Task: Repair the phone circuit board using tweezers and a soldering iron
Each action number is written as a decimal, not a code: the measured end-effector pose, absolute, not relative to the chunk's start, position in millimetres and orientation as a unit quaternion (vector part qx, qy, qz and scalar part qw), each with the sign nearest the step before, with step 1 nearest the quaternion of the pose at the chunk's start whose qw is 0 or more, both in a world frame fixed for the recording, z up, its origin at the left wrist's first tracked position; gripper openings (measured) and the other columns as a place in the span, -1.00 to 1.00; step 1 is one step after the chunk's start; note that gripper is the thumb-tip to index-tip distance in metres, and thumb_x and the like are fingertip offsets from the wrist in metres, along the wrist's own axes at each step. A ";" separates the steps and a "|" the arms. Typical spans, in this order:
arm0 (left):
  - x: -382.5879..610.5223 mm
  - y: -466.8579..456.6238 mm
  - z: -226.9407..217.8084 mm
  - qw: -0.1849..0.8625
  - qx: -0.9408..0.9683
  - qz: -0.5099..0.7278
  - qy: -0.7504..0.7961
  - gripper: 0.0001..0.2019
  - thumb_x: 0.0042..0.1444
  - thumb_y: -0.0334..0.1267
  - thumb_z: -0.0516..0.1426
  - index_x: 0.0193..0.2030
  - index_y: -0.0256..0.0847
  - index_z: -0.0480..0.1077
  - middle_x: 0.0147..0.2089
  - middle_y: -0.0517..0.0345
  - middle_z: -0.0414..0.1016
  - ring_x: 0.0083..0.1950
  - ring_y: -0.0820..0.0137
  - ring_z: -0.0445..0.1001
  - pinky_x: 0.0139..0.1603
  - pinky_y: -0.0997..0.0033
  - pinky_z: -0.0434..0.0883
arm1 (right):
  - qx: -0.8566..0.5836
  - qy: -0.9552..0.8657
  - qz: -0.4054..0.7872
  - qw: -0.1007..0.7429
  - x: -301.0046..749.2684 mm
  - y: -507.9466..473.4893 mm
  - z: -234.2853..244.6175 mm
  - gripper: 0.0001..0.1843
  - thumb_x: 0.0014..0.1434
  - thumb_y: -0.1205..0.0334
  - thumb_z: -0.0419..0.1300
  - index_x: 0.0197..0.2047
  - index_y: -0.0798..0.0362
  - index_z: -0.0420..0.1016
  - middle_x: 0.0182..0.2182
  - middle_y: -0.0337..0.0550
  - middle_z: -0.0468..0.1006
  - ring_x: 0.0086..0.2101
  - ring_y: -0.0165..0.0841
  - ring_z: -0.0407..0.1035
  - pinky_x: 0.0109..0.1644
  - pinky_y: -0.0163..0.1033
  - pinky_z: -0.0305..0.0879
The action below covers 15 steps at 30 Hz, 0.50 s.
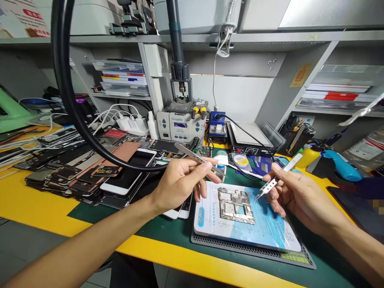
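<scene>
My left hand [186,182] is closed on slim metal tweezers [220,173], whose fine tips point down to the right above the board. My right hand [295,190] grips silver tweezers with several square holes [271,183]; their pointed end hangs just to the right of the circuit board. That phone circuit board [234,218], with a rectangular opening in it, lies flat on a white-and-blue box [270,236]. Neither hand appears to touch the board. Under the box is a grey perforated mat [310,260].
Phones and phone parts [87,176] are piled at the left. A hot-air station [181,126] stands at the back, its black hose [64,80] arching across the left foreground. Behind the box are a blue iron stand [218,122] and a flat heating plate [250,136]. Bottles [342,164] stand at right.
</scene>
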<state>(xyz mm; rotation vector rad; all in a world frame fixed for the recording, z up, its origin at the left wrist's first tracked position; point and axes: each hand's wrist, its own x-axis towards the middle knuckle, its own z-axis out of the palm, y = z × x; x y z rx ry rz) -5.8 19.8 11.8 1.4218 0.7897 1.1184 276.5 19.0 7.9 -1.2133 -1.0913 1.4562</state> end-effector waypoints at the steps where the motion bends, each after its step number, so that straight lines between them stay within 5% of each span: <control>1: -5.2 18.8 10.8 0.524 0.624 0.470 0.340 -0.61 0.36 -0.06 0.22 -0.02 -0.43 0.64 -0.38 0.01 0.61 -0.57 0.49 0.47 -0.62 0.58 0.48 | -0.493 -0.447 0.590 0.457 276.3 18.4 7.8 -0.41 -0.02 -0.29 0.53 -0.37 0.12 0.61 -0.71 -0.17 0.50 -0.76 -0.41 0.33 -0.73 -0.41 0.29; 6: -5.2 14.9 9.8 0.397 0.728 0.445 0.339 -0.71 0.38 -0.14 0.20 0.00 -0.31 0.67 -0.06 -0.07 0.66 -0.32 0.43 0.58 -0.55 0.60 0.41 | -0.494 -0.474 0.572 0.451 272.4 11.8 8.9 -0.45 0.15 -0.28 0.42 -0.33 0.11 0.59 -0.70 -0.13 0.52 -0.73 -0.37 0.36 -0.68 -0.39 0.31; 9: -5.2 12.0 10.8 0.329 0.767 0.436 0.336 -0.75 0.39 -0.18 0.21 -0.03 -0.28 0.68 -0.10 -0.04 0.72 -0.10 0.31 0.64 -0.31 0.52 0.51 | -0.501 -0.486 0.550 0.458 270.9 8.4 9.2 -0.49 0.21 -0.25 0.39 -0.31 0.10 0.58 -0.69 -0.10 0.53 -0.71 -0.36 0.37 -0.64 -0.38 0.33; 12: -3.8 8.3 12.7 0.305 0.781 0.424 0.341 -0.77 0.39 -0.22 0.21 -0.07 -0.27 0.69 -0.10 0.01 0.74 -0.12 0.31 0.65 -0.01 0.40 0.58 | -0.502 -0.496 0.539 0.461 272.6 8.1 6.4 -0.50 0.16 -0.24 0.44 -0.31 0.09 0.58 -0.66 -0.13 0.54 -0.69 -0.32 0.40 -0.65 -0.34 0.35; 15: -2.7 6.3 14.2 0.306 0.787 0.399 0.358 -0.78 0.38 -0.24 0.21 -0.11 -0.26 0.69 -0.10 0.02 0.74 -0.13 0.29 0.67 0.00 0.39 0.60 | -0.505 -0.507 0.534 0.452 274.9 7.7 2.5 -0.52 0.15 -0.22 0.45 -0.32 0.08 0.60 -0.61 -0.13 0.57 -0.65 -0.30 0.44 -0.63 -0.33 0.38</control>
